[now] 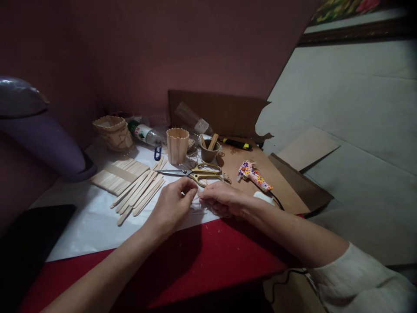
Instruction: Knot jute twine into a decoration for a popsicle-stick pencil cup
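Observation:
My left hand (pixel 176 198) and my right hand (pixel 221 198) meet over the table's front part, fingertips pinched close together. What lies between them is too small to make out. Just beyond the fingers lie gold-handled scissors (pixel 195 172), blades pointing left. Loose wooden craft sticks (pixel 140 191) are spread left of my left hand, beside a banded bundle of sticks (pixel 115 176). Behind the scissors stands a cup made of craft sticks (pixel 177 145). Some pale material, partly hidden, is under my right hand.
A flowered glue gun (pixel 254 176) lies on cardboard (pixel 276 187) at the right, near a utility knife (pixel 237 144). A small pot (pixel 209 152) holds sticks. Plastic bottles (pixel 146 134), a decorated stick basket (pixel 114 134) and a purple lamp (pixel 48 139) stand or lie at the back left.

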`<state>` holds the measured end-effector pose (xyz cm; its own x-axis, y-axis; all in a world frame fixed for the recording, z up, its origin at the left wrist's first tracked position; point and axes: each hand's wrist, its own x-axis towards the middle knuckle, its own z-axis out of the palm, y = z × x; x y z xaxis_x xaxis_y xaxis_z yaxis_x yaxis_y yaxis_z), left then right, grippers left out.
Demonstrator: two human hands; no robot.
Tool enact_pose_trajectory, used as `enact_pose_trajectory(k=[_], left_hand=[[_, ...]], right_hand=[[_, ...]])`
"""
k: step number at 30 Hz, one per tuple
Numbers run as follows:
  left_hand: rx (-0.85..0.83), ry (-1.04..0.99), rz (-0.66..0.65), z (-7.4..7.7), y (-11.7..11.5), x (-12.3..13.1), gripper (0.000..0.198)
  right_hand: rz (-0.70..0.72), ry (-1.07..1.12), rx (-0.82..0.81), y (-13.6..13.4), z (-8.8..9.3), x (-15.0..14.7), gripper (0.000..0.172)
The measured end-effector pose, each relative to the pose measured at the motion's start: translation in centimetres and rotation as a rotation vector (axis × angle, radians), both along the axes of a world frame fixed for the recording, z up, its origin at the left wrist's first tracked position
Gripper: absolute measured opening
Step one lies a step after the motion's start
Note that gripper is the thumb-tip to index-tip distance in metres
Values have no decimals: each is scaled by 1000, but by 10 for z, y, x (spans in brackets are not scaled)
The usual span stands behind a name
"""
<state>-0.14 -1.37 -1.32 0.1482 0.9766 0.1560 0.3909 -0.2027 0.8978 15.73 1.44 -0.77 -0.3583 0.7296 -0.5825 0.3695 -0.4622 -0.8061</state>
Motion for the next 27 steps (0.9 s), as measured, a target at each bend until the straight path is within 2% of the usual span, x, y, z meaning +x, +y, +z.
enact_pose_trajectory(k=[4,7,10,12,13,14,16,17,18,20,22,25,27], left_hand=[[129,319,-140,0,-16,7,17],[264,497,-227,-8,-27,14,33],[320,624,-259,-14,-33,21,37],[343,659,-256,-13,-34,22,30],[355,657,-211,-11,-33,21,25],[365,633,-133,-9,-31,19,21],[356,523,110,-3,-23,12,21],[333,406,198,0,-17,9,21],[270,269,230,2,-11,7,21],[37,42,186,1,0,4,20],[-239,-86,39,-3,8,5,19],[-325,-135,-145,-10,15,10,18],[-283,-76,-158,-14,18,13,22]], right_hand=[[-27,14,-129,3,0,5,26],[-27,96,-189,5,0,9,26],[17,188,-141,4,1,11,25],[45,210,-107,3,1,12,24],[58,214,-98,3,1,13,24],[67,218,-91,3,0,13,23],[71,221,-74,3,0,13,24],[69,220,-68,3,0,13,25],[65,215,-63,3,1,12,25],[58,209,-58,3,1,12,26],[64,208,-57,4,1,12,25],[97,189,-46,6,-2,13,22],[128,174,-2,6,-4,15,20]])
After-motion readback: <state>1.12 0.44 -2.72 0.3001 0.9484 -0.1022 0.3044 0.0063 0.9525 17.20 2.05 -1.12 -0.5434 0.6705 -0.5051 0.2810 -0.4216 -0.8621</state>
